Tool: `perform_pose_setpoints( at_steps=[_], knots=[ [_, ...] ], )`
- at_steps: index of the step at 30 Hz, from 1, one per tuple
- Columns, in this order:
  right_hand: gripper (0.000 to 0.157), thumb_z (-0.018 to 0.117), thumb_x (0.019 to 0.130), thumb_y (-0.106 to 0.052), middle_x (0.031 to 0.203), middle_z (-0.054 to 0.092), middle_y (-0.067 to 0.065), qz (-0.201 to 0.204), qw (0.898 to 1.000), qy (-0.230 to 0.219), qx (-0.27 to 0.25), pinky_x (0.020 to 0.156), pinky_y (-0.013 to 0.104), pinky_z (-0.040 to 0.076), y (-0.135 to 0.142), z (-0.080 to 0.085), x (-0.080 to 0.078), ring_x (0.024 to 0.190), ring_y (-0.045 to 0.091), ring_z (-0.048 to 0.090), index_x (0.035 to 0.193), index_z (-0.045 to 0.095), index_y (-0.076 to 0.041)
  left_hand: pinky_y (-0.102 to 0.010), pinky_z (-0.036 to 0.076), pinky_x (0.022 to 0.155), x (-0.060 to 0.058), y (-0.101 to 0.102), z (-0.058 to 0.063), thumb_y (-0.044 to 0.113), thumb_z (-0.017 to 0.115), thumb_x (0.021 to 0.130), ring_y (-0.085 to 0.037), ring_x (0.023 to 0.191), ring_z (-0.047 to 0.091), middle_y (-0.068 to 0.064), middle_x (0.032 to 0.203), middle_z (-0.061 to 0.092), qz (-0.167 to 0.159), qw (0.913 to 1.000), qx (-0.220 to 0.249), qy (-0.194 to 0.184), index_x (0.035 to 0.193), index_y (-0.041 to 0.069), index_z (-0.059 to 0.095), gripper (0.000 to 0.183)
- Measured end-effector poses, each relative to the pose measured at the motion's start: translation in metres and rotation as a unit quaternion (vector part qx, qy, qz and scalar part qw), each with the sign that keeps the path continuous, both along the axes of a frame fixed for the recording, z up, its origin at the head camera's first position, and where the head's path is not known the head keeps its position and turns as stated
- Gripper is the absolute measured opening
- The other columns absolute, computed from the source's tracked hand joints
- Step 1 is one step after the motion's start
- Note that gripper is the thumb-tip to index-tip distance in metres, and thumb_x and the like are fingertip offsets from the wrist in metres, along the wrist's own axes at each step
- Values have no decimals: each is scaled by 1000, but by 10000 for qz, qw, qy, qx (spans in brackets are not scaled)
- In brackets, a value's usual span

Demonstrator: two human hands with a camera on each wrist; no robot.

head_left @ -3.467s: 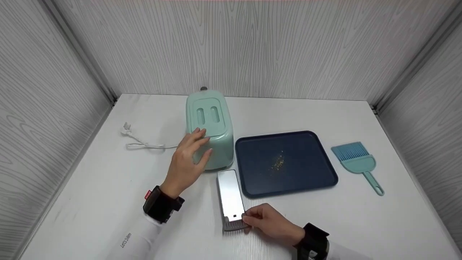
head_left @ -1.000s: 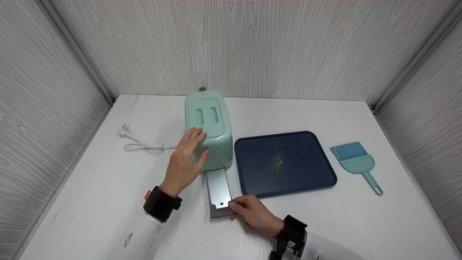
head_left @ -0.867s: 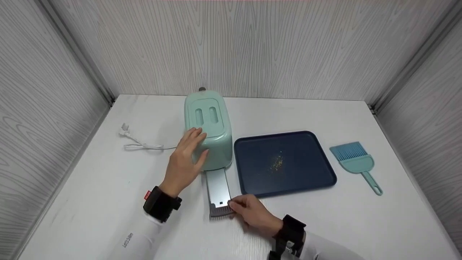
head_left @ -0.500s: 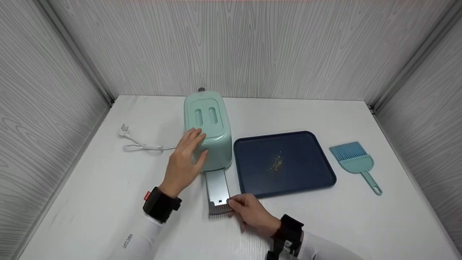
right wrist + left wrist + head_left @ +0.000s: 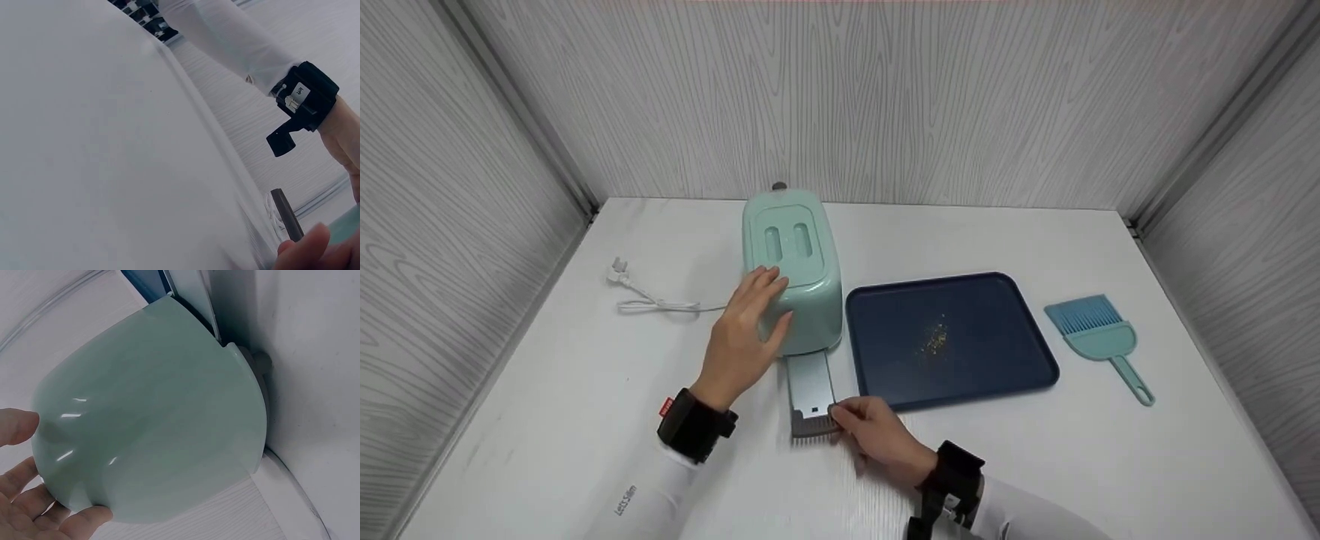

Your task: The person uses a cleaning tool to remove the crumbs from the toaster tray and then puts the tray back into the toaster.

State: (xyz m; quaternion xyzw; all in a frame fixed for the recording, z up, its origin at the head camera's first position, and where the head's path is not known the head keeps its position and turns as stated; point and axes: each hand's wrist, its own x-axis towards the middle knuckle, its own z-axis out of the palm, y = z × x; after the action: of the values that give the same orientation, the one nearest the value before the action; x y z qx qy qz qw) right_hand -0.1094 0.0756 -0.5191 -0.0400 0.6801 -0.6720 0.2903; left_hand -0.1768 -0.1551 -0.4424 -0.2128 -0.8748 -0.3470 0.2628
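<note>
A mint green toaster (image 5: 819, 319) stands at the left of centre with its far end near the back wall. My left hand (image 5: 739, 337) rests on its near end, fingers spread over the top edge; the left wrist view has thumb and fingertips (image 5: 93, 517) touching the glossy shell (image 5: 152, 410). Out of the toaster's base sticks a flat metal crumb tray (image 5: 810, 382) with a grey ribbed end, its far part hidden inside. My right hand (image 5: 885, 439) pinches that end at its right corner. In the right wrist view the grey end (image 5: 287, 214) shows beyond the thumb.
Right of the toaster lies a dark blue tray (image 5: 997, 360) with brownish crumbs (image 5: 937, 337) on it. A teal brush with dustpan-like handle (image 5: 1102, 341) lies farther right. The toaster's white cord and plug (image 5: 660, 304) lie on the left. Wood-grain walls (image 5: 885, 105) enclose the table.
The crumb tray, earlier flat in front of the toaster, has moved left and then into its base. Over the last second the right hand has slid it slightly deeper. The left hand stays put.
</note>
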Motion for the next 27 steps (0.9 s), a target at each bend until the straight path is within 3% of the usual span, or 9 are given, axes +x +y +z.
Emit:
perform_pose_setpoints(
  at_steps=[11, 27],
  knots=[
    [33, 51, 110, -26, 94, 73, 12, -59, 9999, -125, -39, 49, 28, 47, -2, 2, -3, 45, 11, 27, 125, 65, -1, -47, 45, 114, -2, 0, -2, 6, 75, 94, -31, 146, 44, -15, 150, 56, -38, 10000, -14, 61, 139, 0, 62, 47],
    [32, 51, 111, -25, 89, 74, 7, -287, 9989, -325, -198, 46, 26, 49, -6, 0, -6, 43, 8, 25, 125, 64, 0, -45, 44, 115, -2, -1, -1, 6, 74, 95, -30, 145, 45, -16, 149, 57, -27, 10000, -29, 67, 138, 0, 62, 45]
  ],
)
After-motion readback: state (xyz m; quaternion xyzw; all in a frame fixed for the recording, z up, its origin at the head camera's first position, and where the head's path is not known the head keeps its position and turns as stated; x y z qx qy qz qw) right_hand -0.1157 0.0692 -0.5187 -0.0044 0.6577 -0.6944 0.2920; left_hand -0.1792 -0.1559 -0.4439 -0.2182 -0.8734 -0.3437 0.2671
